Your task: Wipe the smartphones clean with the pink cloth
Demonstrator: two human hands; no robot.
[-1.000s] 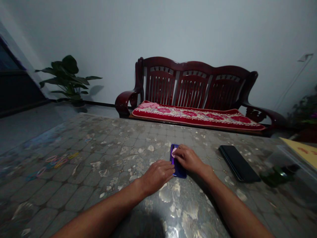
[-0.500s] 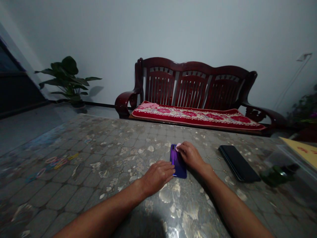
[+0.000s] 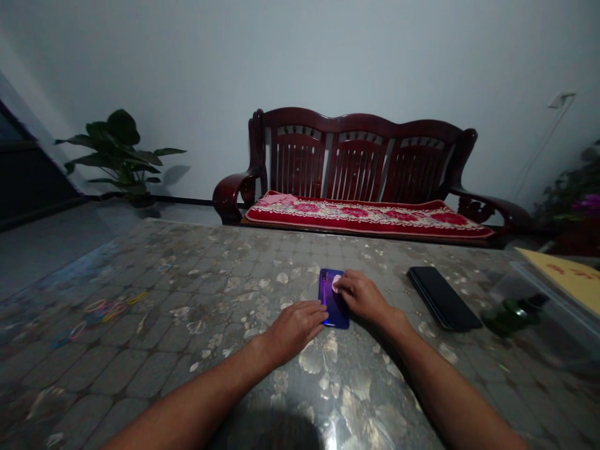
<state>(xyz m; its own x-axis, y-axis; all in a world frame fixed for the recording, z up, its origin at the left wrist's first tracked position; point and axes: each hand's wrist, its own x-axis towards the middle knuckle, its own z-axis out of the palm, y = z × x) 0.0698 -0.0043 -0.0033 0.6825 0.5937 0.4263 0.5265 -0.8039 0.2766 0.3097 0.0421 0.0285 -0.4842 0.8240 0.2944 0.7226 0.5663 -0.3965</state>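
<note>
Currently, your right grip (image 3: pixel 364 296) is pinching a pale pad (image 3: pixel 335 284) over the purple phone (image 3: pixel 336 314); your left grip (image 3: pixel 296 328) is touching the phone's left edge, closure unclear.

Pink pad (image 3: pixel 335 284) part-hidden by right grip (image 3: pixel 363 295). Left grip (image 3: pixel 297 326) covers some left edge of phone (image 3: pixel 336 315). Yellow sheet (image 3: pixel 546 262) cut off at right, red marks (image 3: pixel 556 269) unreadable. Green bottle (image 3: pixel 509 317) blurry.

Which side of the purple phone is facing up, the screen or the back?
The phone lies back side up: its glossy purple cover and dark camera strip are showing.
</note>
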